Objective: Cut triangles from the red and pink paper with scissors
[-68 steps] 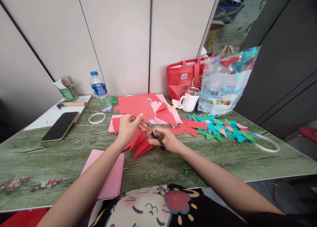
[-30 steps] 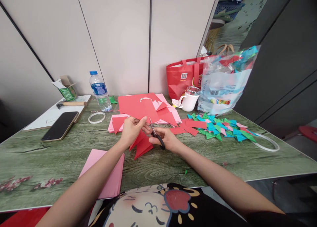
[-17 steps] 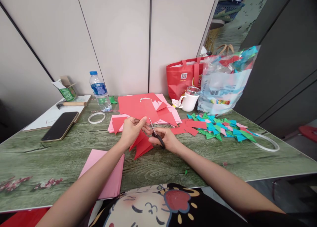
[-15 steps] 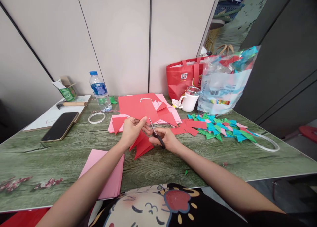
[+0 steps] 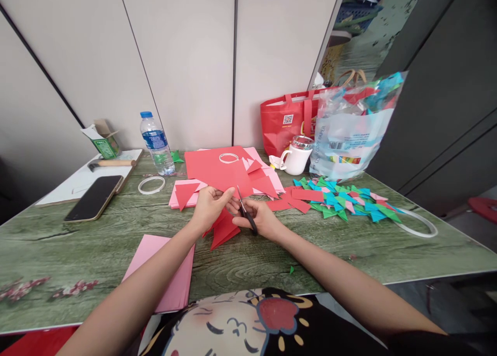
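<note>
Broadly, the green wood-grain table [image 5: 77, 242] carries everything, and little on it has shifted over the last couple of seconds. At its far edge stand a red tote bag [image 5: 283, 123] and a clear plastic bag [image 5: 349, 133] of coloured paper, with a white mug [image 5: 297, 157] between them. A heap of red and pink sheets [image 5: 217, 169] lies mid-table; a ring of tape [image 5: 229, 158] now shows fully on top of it, where earlier the lifted paper partly hid it. Right of the heap spreads a scatter of small folded triangles [image 5: 341, 198] in green, blue and red. A pink stack [image 5: 166, 268] lies near the front edge, a phone [image 5: 95, 196] and a water bottle [image 5: 157, 144] to the left.

The left hand [image 5: 209, 208] pinches a folded red paper piece [image 5: 223, 226], held lower than before, just above the table in front of the heap. The right hand [image 5: 262, 217] grips small black-handled scissors [image 5: 244, 211], fingers through the loops, blades touching the paper's right edge; they have edged slightly right.
</note>
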Motion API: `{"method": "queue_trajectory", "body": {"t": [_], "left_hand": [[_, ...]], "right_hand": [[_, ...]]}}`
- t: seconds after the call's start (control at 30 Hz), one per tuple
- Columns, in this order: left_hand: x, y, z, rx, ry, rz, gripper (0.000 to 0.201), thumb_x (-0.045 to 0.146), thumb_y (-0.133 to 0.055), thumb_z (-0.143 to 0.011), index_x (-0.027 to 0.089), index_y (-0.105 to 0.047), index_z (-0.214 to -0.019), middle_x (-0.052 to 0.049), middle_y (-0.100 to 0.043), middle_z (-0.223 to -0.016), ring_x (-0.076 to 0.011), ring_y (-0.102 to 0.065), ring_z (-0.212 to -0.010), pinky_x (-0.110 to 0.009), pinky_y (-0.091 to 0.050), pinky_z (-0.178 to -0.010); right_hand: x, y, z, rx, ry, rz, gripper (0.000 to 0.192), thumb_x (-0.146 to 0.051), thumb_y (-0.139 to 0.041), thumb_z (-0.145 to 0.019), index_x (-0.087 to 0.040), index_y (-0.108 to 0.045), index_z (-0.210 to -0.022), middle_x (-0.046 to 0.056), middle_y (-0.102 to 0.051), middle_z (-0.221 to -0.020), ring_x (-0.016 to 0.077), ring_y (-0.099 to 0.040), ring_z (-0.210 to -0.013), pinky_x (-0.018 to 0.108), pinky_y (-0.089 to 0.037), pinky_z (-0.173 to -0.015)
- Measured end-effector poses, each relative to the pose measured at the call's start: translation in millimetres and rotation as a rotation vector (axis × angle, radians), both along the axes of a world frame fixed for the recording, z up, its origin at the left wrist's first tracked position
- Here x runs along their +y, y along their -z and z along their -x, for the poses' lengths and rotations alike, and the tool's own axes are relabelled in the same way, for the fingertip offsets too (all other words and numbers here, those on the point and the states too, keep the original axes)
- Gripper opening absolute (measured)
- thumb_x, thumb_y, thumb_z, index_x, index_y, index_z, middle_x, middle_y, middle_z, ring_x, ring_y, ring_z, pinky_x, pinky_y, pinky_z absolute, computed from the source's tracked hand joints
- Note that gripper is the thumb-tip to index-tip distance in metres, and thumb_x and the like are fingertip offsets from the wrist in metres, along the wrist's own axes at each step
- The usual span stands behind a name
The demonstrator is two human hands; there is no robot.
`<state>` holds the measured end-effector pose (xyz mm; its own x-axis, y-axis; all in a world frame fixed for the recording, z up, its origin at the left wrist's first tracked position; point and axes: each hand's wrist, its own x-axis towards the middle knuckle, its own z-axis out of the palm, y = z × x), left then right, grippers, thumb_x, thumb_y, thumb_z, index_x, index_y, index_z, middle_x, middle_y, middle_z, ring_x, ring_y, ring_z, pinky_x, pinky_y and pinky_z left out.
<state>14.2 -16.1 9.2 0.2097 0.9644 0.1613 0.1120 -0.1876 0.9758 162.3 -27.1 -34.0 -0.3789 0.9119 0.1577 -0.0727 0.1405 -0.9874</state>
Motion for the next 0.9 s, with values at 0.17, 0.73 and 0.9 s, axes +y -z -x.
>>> {"method": "queue_trajectory", "body": {"t": [0.17, 0.73, 0.9], "left_hand": [[0.6, 2.2, 0.7, 0.003, 0.003, -0.014, 0.034, 0.037, -0.056, -0.077, 0.009, -0.065, -0.06, -0.009, -0.069, -0.058, -0.0133, -0.061, -0.046, -0.022, -0.05, -0.051], [1.3, 1.6, 3.2, -0.013, 0.025, 0.02, 0.035, 0.039, -0.057, -0.076, 0.009, -0.065, -0.06, -0.011, -0.07, -0.062, -0.0144, -0.062, -0.048, -0.024, -0.05, -0.052], [-1.4, -2.5, 2.3, 0.0, 0.026, 0.021, 0.037, 0.04, -0.057, -0.076, 0.009, -0.063, -0.056, -0.011, -0.069, -0.061, -0.0132, -0.061, -0.046, -0.023, -0.049, -0.051]], "right_hand": [[-0.5, -1.8, 0.2, 0.0, 0.012, 0.016, 0.044, -0.041, -0.08, -0.047, -0.016, -0.052, -0.072, -0.003, -0.052, -0.063, 0.0103, -0.047, -0.057, 0.025, -0.041, -0.058], [0.2, 2.8, 1.8, 0.047, 0.016, 0.031, 0.039, -0.041, -0.078, -0.051, -0.016, -0.057, -0.071, -0.005, -0.051, -0.047, 0.009, -0.044, -0.043, 0.023, -0.036, -0.045], [0.3, 3.6, 0.8, 0.026, 0.033, 0.043, 0.038, -0.042, -0.077, -0.053, -0.016, -0.058, -0.073, -0.005, -0.054, -0.047, 0.0097, -0.047, -0.041, 0.024, -0.04, -0.043]]}}
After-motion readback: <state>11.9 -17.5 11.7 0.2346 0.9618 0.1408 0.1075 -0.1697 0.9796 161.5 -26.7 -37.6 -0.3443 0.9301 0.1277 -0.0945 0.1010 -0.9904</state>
